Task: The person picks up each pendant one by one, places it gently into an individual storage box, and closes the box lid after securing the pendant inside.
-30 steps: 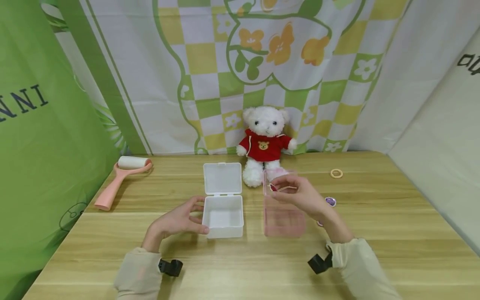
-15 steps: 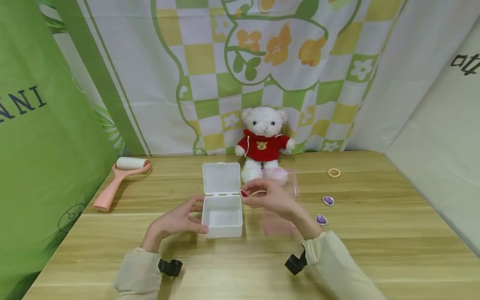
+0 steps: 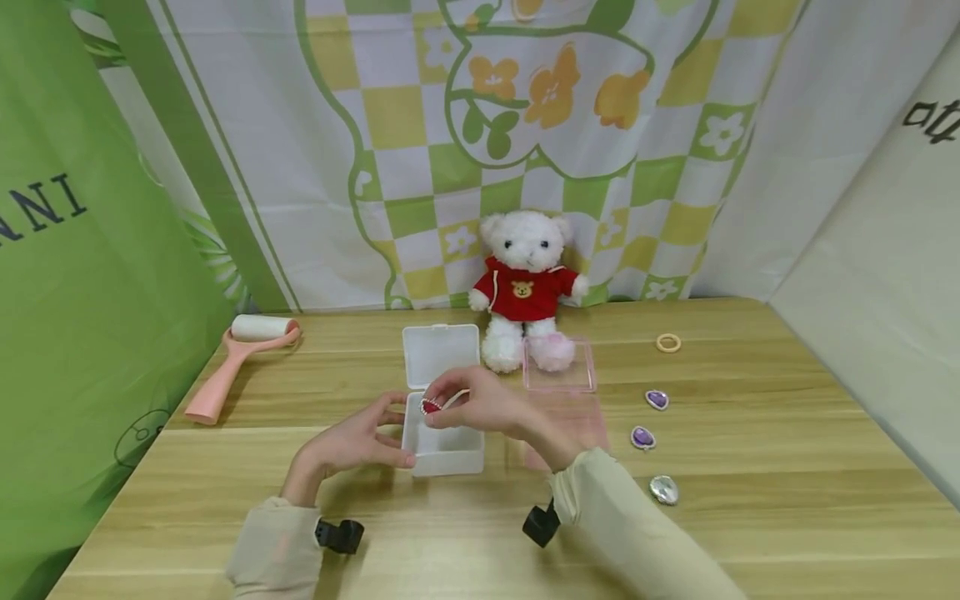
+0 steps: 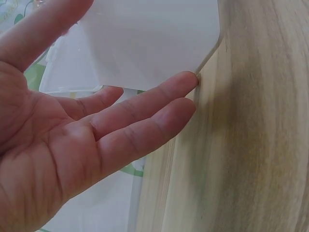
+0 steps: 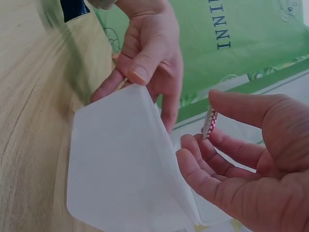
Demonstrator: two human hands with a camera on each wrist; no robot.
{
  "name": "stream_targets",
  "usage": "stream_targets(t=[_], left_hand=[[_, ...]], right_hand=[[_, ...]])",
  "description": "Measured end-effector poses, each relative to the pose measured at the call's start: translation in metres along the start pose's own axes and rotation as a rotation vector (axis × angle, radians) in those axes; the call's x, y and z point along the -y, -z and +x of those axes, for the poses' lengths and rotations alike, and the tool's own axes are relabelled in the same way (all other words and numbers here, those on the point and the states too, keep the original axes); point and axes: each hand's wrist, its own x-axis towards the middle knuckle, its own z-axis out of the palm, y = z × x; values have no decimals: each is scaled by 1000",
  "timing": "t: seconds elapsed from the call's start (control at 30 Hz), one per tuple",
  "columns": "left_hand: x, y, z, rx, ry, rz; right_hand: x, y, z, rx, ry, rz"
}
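"Hovering in the head view over the white plastic box (image 3: 450,463), its lid (image 3: 441,354) tipped back, is the right hand (image 3: 480,404). Thumb and fingertips pinch a small red gem with a silvery beaded edge (image 3: 431,407). What's different?"

"Its place. A second ago that hand was over the translucent pink plastic box (image 3: 588,421); now it has crossed leftward. The sleeve's shift also bares a clear faceted gem (image 3: 663,490) on the wooden table (image 3: 442,542), nearer the person than the two purple gems with pale beaded edges (image 3: 642,437)."

"And the left hand (image 3: 369,437)?"

"Unmoved: thumb at the white box's front corner, fingers along its left side."

"Does the left wrist view agree?"

"Yes. The fingers run nearly straight, one tip touching the box's lower edge. I'd call that steadying rather than clasping. The red gem can't be made out clearly there."

"The right wrist view?"

"There the red gem shows edge-on in the right hand's fingertips, apart from the box's walls. How high it hangs above the bottom, I can't tell."

"So what does the move amount to?"

"My reading: the carry across is done, but the letting go isn't. The red gem is within the box's outline, yet held."
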Motion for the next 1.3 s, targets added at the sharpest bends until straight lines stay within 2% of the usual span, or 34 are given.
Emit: stream_targets(t=[0.13, 0.37, 0.6, 0.87, 1.07, 1.3], left_hand=[[0, 1, -1, 11, -12, -7], [-3, 1, -4, 12, -20, -14], [-3, 2, -2, 36, -49, -54], [0, 1, -2, 50, -51, -90], [-1, 0, -1, 40, -43, -77], [-1, -1, -1, 31, -28, -76]], right_hand=[[1, -11, 8, 45, -35, -119], [-1, -24, 16, 46, -121, -204], [-3, -30, 22, 76, -75, -400], [-4, -36, 26, 93, -96, -483], [-4, -38, 30, 104, -178, -529], [-5, -42, 33, 107, -254, -530]])
